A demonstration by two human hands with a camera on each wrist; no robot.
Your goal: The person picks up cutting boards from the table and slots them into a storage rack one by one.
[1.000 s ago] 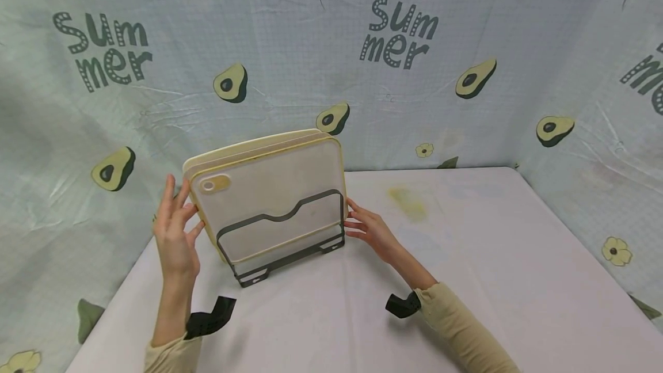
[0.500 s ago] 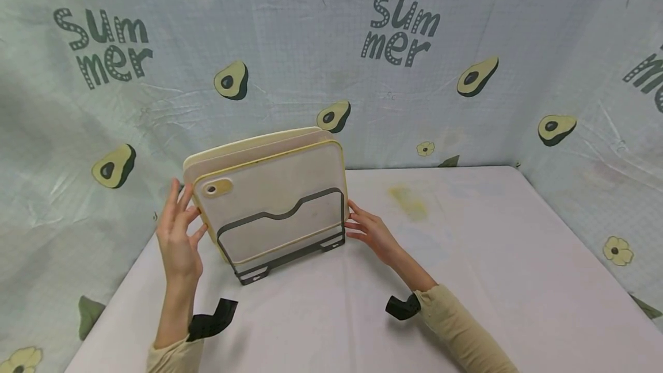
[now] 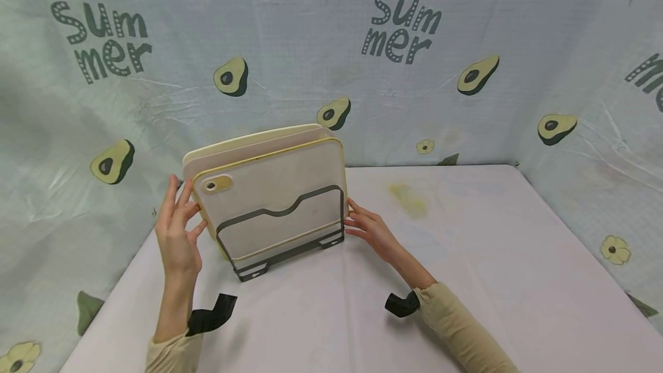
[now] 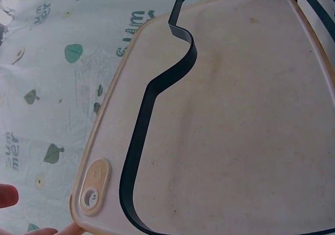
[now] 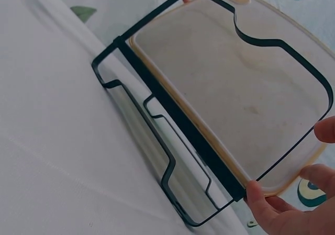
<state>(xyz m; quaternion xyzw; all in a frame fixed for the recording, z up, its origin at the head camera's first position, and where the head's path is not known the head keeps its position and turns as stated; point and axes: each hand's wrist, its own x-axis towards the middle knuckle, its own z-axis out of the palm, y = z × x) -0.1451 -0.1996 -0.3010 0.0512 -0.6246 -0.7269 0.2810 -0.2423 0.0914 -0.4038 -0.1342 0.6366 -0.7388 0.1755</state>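
A black wire rack (image 3: 290,255) stands slanted on the table and holds several cutting boards upright. The front cutting board (image 3: 259,194) is beige with a yellow rim and a yellow corner handle with a hole. Behind it show the top edges of a beige board (image 3: 259,148) and a pale yellow board (image 3: 248,141). My left hand (image 3: 178,235) touches the boards' left edge, its fingers mostly straight. At the right edge my right hand (image 3: 375,235) rests its fingertips against the front board and rack; in the right wrist view its fingers (image 5: 261,203) touch the rack's lower corner.
A white-covered table (image 3: 466,275) spreads in front and to the right, with a yellow stain (image 3: 409,200) near the back. A hanging cloth (image 3: 290,50) printed with avocados and lettering closes off the back and both sides.
The front board has shifted slightly right, baring more of the beige board behind it. My left hand has moved a little right with it; the right hand has hardly moved.
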